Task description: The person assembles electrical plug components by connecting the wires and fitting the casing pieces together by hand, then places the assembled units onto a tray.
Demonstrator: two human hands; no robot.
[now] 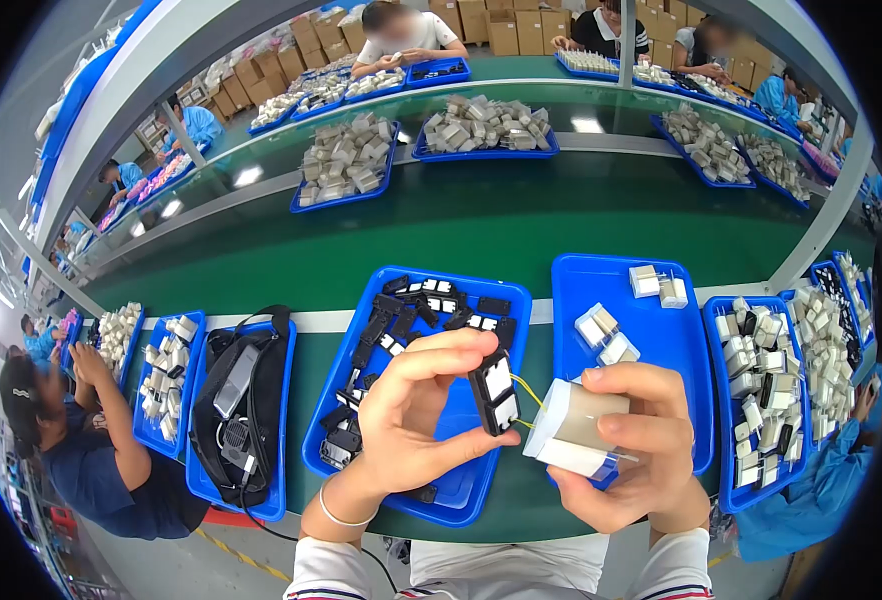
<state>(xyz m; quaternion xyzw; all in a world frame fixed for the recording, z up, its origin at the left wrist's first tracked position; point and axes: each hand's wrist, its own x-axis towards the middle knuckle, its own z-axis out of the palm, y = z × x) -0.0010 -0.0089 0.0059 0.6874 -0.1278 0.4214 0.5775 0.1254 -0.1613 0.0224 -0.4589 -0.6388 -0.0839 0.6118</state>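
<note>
My left hand [416, 410] holds a small black part [494, 392] with two white pads upright between thumb and fingers. In my right hand [641, 445] is a white and beige plug housing [576, 425], with metal pins at its right end. Thin yellow wires [527, 390] run between the two pieces, which are a short gap apart. Beneath my left hand lies a blue tray [461, 505] of black parts [391, 310]. Behind my right hand, another blue tray [601, 272] holds several beige housings [618, 350].
A black bag [236, 440] lies in a blue tray at left. More trays of housings [761, 390] stand at right and across the green belt [441, 230]. A person [91, 450] sits at left; a blue sleeve [796, 490] shows at right. Metal posts [831, 200] frame the bench.
</note>
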